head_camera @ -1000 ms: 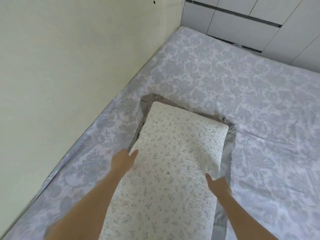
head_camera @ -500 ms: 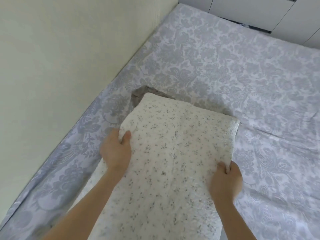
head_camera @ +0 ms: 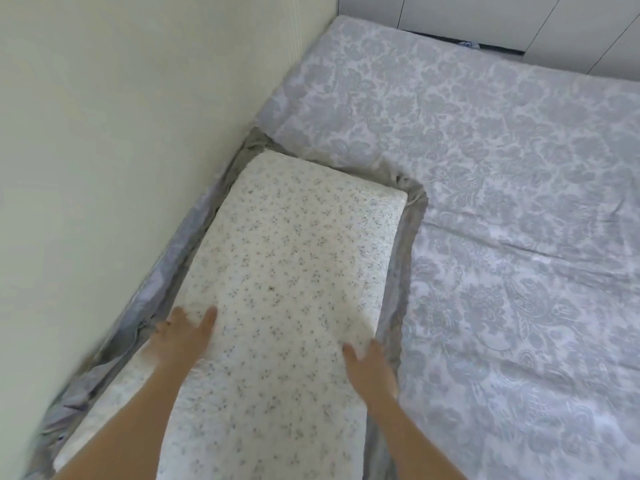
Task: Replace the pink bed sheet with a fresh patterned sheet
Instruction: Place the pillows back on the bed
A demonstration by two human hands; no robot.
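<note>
Well, the patterned sheet (head_camera: 502,202) lies spread over the bed (head_camera: 360,32) with no pink showing, the pillow (head_camera: 284,271) sits beside the wall (head_camera: 121,133), left hand (head_camera: 187,336) flat on it, right hand (head_camera: 372,370) at its edge, grip impossible to tell, so only tidying seems left.
</note>
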